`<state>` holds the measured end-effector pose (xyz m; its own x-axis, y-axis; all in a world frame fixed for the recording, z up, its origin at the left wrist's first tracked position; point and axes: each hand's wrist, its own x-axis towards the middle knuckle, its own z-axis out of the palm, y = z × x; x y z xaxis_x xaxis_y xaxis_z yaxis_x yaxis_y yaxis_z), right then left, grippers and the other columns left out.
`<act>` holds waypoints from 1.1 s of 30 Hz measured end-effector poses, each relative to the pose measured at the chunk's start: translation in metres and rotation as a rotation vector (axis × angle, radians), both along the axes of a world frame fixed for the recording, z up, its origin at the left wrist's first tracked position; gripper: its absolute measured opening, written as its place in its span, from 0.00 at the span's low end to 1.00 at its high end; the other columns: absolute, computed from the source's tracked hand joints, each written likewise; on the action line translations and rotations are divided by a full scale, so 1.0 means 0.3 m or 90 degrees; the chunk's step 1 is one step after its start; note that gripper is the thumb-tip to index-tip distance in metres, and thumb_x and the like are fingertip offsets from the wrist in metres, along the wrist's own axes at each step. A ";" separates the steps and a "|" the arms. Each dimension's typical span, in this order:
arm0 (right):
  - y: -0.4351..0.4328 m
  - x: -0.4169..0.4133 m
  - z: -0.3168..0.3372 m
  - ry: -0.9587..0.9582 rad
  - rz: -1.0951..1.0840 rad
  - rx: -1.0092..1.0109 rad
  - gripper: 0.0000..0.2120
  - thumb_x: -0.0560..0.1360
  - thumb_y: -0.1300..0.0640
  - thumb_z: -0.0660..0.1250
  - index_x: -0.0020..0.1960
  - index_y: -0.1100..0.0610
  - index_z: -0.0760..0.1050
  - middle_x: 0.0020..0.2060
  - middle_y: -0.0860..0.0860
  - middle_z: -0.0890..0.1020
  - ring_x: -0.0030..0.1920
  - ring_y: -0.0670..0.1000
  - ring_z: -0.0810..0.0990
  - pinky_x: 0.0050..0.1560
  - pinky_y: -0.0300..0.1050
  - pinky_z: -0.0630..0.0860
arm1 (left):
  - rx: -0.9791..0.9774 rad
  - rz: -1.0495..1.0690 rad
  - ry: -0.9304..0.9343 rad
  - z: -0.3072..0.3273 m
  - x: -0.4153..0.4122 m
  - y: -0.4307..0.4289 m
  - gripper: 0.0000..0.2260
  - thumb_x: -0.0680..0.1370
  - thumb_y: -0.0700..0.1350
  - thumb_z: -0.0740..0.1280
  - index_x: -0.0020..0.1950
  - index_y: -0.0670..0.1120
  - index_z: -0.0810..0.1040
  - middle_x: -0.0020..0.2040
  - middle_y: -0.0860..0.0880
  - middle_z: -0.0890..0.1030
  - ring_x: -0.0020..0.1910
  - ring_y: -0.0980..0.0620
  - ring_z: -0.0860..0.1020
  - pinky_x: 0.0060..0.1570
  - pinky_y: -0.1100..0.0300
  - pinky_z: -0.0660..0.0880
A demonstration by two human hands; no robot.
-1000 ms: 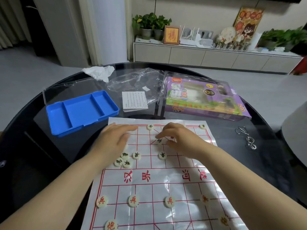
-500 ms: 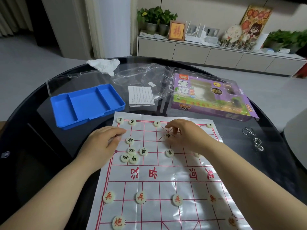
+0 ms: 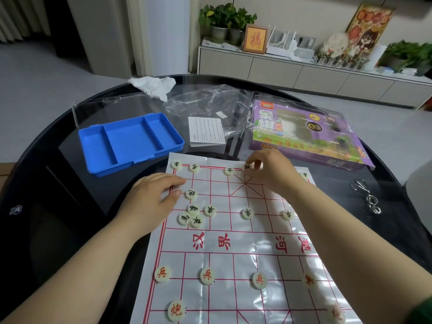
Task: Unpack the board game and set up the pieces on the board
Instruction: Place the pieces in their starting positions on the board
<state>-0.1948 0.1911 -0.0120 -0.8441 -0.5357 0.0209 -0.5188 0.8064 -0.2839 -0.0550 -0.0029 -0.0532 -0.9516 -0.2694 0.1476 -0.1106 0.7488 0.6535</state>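
Right hand pinches a round piece at the board's far edge. Left hand rests relaxed on its left edge, holding nothing. Blue tray lies beyond its far-left corner.

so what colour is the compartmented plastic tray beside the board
The plastic tray is blue; head view.
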 end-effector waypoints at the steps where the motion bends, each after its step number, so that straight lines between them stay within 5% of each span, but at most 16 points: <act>1: -0.001 -0.006 -0.001 0.002 0.002 0.009 0.12 0.73 0.56 0.66 0.56 0.58 0.77 0.53 0.55 0.79 0.54 0.54 0.74 0.42 0.39 0.64 | -0.001 0.000 -0.001 -0.001 0.000 -0.001 0.13 0.76 0.42 0.63 0.60 0.49 0.77 0.53 0.59 0.72 0.58 0.57 0.69 0.61 0.61 0.63; 15: -0.001 0.000 0.002 0.030 0.034 0.084 0.16 0.73 0.50 0.66 0.59 0.53 0.75 0.55 0.52 0.78 0.58 0.53 0.70 0.52 0.43 0.66 | 0.001 0.003 0.001 0.000 -0.001 -0.002 0.14 0.76 0.44 0.64 0.61 0.50 0.76 0.56 0.58 0.73 0.56 0.62 0.65 0.60 0.66 0.58; 21: 0.007 0.048 0.018 0.045 0.028 -0.017 0.14 0.73 0.54 0.67 0.58 0.56 0.76 0.51 0.53 0.77 0.54 0.53 0.71 0.45 0.40 0.63 | 0.008 0.002 0.002 -0.002 -0.002 -0.004 0.14 0.76 0.44 0.64 0.61 0.50 0.76 0.58 0.56 0.74 0.59 0.60 0.67 0.60 0.65 0.59; 27: -0.086 0.153 0.026 -0.052 0.179 -0.010 0.14 0.75 0.56 0.65 0.60 0.54 0.75 0.55 0.50 0.75 0.45 0.43 0.67 0.42 0.34 0.62 | 0.017 0.015 0.001 -0.002 0.003 -0.005 0.13 0.76 0.43 0.64 0.61 0.50 0.76 0.59 0.54 0.75 0.58 0.59 0.68 0.57 0.66 0.62; 33: -0.199 0.213 -0.011 -0.102 0.223 0.009 0.15 0.75 0.57 0.64 0.61 0.55 0.74 0.57 0.53 0.75 0.54 0.50 0.73 0.44 0.36 0.63 | 0.016 0.026 0.022 -0.004 0.003 -0.006 0.12 0.76 0.42 0.64 0.59 0.48 0.77 0.58 0.51 0.76 0.53 0.61 0.66 0.52 0.67 0.62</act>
<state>-0.1310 0.1313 -0.0154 -0.6024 -0.7911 -0.1063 -0.7132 0.5933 -0.3734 -0.0540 -0.0046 -0.0544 -0.9343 -0.3121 0.1724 -0.1185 0.7278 0.6755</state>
